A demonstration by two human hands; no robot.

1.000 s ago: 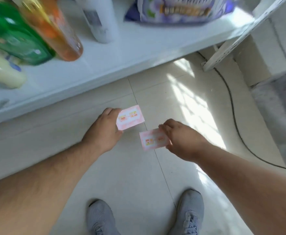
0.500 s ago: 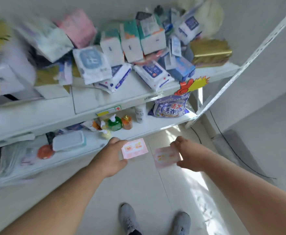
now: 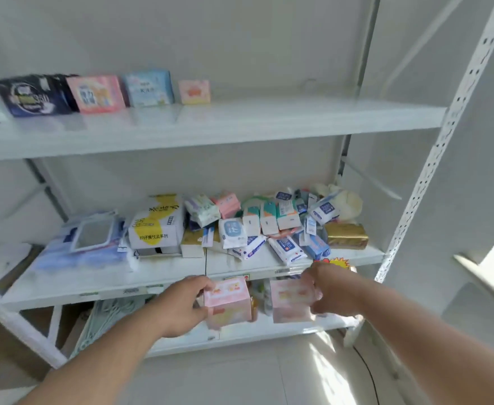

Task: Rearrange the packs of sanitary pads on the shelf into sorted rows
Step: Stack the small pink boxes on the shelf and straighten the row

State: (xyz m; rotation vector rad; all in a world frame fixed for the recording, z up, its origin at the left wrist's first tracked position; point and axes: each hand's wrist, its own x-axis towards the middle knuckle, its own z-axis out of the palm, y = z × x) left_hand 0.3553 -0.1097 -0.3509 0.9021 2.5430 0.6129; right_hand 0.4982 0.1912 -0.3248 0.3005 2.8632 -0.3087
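Note:
My left hand (image 3: 181,305) grips a small pink pad pack (image 3: 228,302) in front of the middle shelf's edge. My right hand (image 3: 330,290) holds a second pink pack (image 3: 291,301) just to its right. On the top shelf (image 3: 269,121) a row stands at the left: a dark blue pack (image 3: 32,96), a pink pack (image 3: 96,93), a light blue pack (image 3: 149,87) and a small pink pack (image 3: 194,92) like the ones I hold. The top shelf's right half is bare.
The middle shelf (image 3: 152,276) carries a jumbled heap of packs (image 3: 269,226), a white and yellow box (image 3: 155,223), a gold pack (image 3: 346,235) and a flat blue bag (image 3: 84,244). A perforated white upright (image 3: 433,159) stands at the right. Below lies tiled floor (image 3: 254,375).
My view has swung up from the floor to the shelves. Both hands have risen with their pink packs from floor level to the height of the middle shelf's edge.

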